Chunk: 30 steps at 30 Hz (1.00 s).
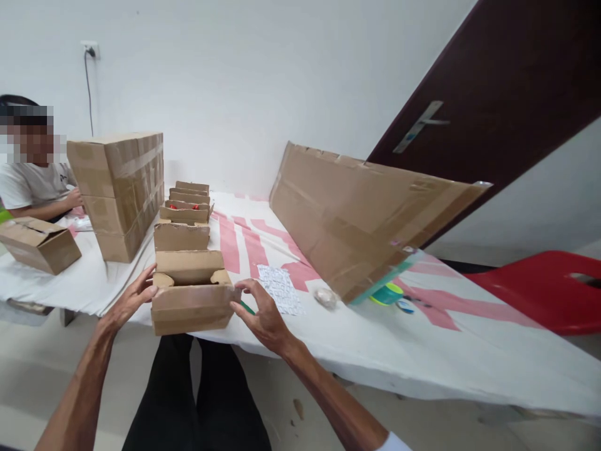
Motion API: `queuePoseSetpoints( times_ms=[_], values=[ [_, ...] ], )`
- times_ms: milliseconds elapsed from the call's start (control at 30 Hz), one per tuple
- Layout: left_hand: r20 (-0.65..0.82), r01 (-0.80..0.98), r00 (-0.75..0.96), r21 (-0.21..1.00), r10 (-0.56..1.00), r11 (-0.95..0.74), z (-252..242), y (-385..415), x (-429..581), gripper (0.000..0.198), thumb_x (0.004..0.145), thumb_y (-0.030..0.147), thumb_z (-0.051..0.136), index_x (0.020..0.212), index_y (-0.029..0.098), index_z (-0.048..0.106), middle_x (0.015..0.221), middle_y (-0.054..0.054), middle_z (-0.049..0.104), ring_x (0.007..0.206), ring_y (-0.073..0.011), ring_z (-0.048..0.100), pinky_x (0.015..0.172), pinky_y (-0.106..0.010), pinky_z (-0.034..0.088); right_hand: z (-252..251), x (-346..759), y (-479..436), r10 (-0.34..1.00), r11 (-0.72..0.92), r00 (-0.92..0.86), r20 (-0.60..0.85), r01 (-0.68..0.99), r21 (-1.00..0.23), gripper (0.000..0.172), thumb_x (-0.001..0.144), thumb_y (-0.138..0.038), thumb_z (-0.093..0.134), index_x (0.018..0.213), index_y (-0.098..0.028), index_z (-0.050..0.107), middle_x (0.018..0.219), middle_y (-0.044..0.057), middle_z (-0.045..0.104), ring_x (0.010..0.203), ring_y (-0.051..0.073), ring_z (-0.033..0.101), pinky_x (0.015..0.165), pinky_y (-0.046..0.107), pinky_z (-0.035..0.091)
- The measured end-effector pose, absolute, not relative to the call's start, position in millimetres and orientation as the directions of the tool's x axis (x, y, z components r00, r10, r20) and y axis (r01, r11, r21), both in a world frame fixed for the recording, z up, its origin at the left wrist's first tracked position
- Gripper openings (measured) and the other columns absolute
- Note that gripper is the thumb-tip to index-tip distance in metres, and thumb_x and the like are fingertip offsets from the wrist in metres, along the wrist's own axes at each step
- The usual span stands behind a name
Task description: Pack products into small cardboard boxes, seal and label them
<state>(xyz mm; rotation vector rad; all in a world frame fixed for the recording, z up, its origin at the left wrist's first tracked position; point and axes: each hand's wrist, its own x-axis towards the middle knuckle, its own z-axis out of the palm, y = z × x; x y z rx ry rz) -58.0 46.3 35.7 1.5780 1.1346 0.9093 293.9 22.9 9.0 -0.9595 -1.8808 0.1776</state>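
Observation:
A small open cardboard box sits at the table's front edge, its back flap raised and side flaps folded inward. My left hand grips its left side, thumb and fingers against the upper corner. At the opposite end, my right hand has curved fingers on the right upper corner. Between them the two hands hold the box. Behind it stands a row of similar open boxes, with bits of something red showing in one. What lies inside the near box is hidden.
Stacked taped cartons stand left, beside another carton and a seated person. A large cardboard sheet leans at right. Nearby are a silvery patterned sheet, a tape roll, a green-and-teal roll and a red chair.

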Motion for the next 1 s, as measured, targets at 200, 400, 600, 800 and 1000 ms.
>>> queuePoseSetpoints(
  times_ms=[200,400,600,800,1000],
  values=[
    [0.100,0.178,0.414,0.966,0.905,-0.189,32.0,45.4,-61.8,0.120,0.077,0.082,0.072,0.171,0.031,0.018,0.175,-0.015,0.029,0.156,-0.0440,0.036,0.117,-0.056,0.048,-3.6,292.1,-8.5,0.579,0.756,-0.338,0.742,0.562,-0.334,0.016,0.094,-0.010,0.058,0.096,-0.026,0.061,0.100,0.007,0.069,0.096,0.024,0.068,0.085,0.041,0.059],
    [0.089,0.305,0.423,0.923,0.902,-0.234,21.8,43.2,-63.8,0.141,0.061,0.064,0.094,0.171,0.037,0.009,0.178,-0.015,0.019,0.157,-0.0461,0.032,0.115,-0.061,0.047,-17.6,290.8,-16.3,0.568,0.742,-0.414,0.712,0.631,-0.226,0.011,0.090,-0.017,0.068,0.097,-0.025,0.065,0.108,0.011,0.068,0.101,0.028,0.066,0.085,0.046,0.060],
    [0.110,0.362,0.374,0.897,0.921,-0.254,22.4,43.2,-59.4,0.134,0.068,0.054,0.090,0.171,0.031,0.009,0.176,-0.018,0.020,0.155,-0.0458,0.035,0.111,-0.057,0.050,-12.7,285.9,-10.3,0.550,0.771,-0.417,0.723,0.586,-0.249,0.012,0.093,-0.018,0.067,0.104,-0.024,0.066,0.107,0.010,0.069,0.101,0.027,0.067,0.087,0.045,0.060],
    [0.148,0.367,0.373,0.883,0.916,-0.292,17.0,44.1,-61.1,0.128,0.072,0.048,0.089,0.172,0.032,0.010,0.176,-0.019,0.021,0.154,-0.0466,0.036,0.110,-0.058,0.050,-3.1,285.6,0.6,0.612,0.725,-0.296,0.734,0.581,-0.370,0.014,0.097,-0.021,0.064,0.110,-0.025,0.067,0.108,0.009,0.069,0.105,0.026,0.067,0.092,0.045,0.060],
    [0.130,0.435,0.355,0.854,0.926,-0.287,21.9,45.6,-61.1,0.121,0.073,0.048,0.088,0.171,0.032,0.017,0.175,-0.018,0.023,0.152,-0.0466,0.039,0.108,-0.056,0.052,-1.8,291.3,12.3,0.650,0.695,-0.291,0.702,0.602,-0.393,0.025,0.095,-0.024,0.067,0.120,-0.025,0.069,0.119,0.011,0.069,0.114,0.029,0.066,0.098,0.049,0.059]
  ],
)
